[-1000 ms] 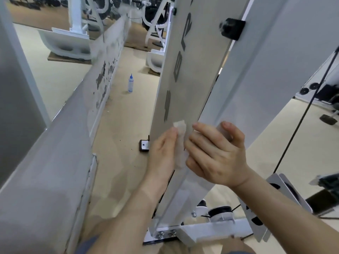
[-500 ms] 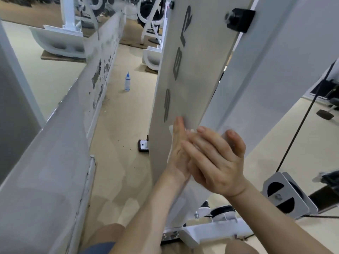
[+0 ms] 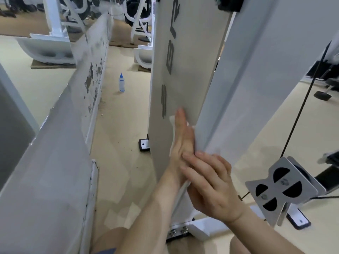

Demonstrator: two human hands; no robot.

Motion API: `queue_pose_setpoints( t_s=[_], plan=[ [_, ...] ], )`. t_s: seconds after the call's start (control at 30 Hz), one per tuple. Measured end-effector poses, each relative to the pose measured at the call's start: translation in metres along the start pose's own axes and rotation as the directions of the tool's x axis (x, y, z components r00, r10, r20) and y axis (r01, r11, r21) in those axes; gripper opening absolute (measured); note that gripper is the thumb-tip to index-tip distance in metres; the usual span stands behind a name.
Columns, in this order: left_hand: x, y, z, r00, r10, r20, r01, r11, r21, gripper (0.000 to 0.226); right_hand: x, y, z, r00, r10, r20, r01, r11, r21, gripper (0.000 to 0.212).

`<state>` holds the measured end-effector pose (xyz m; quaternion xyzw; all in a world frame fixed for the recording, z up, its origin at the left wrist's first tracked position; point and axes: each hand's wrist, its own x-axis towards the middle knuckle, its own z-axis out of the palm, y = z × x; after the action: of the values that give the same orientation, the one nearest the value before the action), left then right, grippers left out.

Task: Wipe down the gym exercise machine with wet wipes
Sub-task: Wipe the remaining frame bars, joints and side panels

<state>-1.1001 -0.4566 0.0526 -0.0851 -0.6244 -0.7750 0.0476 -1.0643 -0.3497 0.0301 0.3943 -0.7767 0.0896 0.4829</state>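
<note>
The exercise machine's tall white side panel [image 3: 185,70] with grey lettering stands upright in the middle of the view. My left hand [image 3: 181,142] lies flat against it, fingers straight and pointing up, pressing a white wet wipe [image 3: 172,120] onto the panel; only the wipe's edges show beside the fingers. My right hand [image 3: 211,184] rests lower down on the panel's near edge, fingers spread, holding nothing that I can see. The white frame column [image 3: 266,79] rises just to the right.
A low white wall [image 3: 55,143] with peeling paint runs along the left. A small blue-capped bottle [image 3: 121,83] stands on the beige floor beyond. A grey pulley bracket [image 3: 282,187] and black cable [image 3: 300,110] are at right. Other white machines stand behind.
My left hand has slid up the panel with the wipe, its fingers now flat and straight. My right hand has moved down and off the wipe to the panel's lower edge.
</note>
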Motion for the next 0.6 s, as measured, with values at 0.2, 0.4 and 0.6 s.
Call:
queue_pose_setpoints(
  t_s=[0.2, 0.4, 0.6],
  plan=[
    [-0.019, -0.07, -0.012, 0.999, -0.018, -0.046, 0.02, 0.999, 0.047, 0.048, -0.006, -0.013, -0.001, 0.813, 0.556, -0.171, -0.532, 0.83, 0.166, 0.037],
    [-0.036, -0.094, -0.012, 0.982, -0.164, -0.094, 0.162, 0.987, -0.021, 0.058, -0.012, -0.025, 0.011, 0.764, 0.621, -0.175, -0.601, 0.783, 0.157, 0.027],
    [-0.016, -0.017, 0.004, 0.965, 0.26, -0.025, -0.259, 0.964, 0.059, 0.042, -0.044, -0.052, 0.032, 0.635, 0.772, -0.032, -0.745, 0.623, 0.241, 0.02]
  ],
)
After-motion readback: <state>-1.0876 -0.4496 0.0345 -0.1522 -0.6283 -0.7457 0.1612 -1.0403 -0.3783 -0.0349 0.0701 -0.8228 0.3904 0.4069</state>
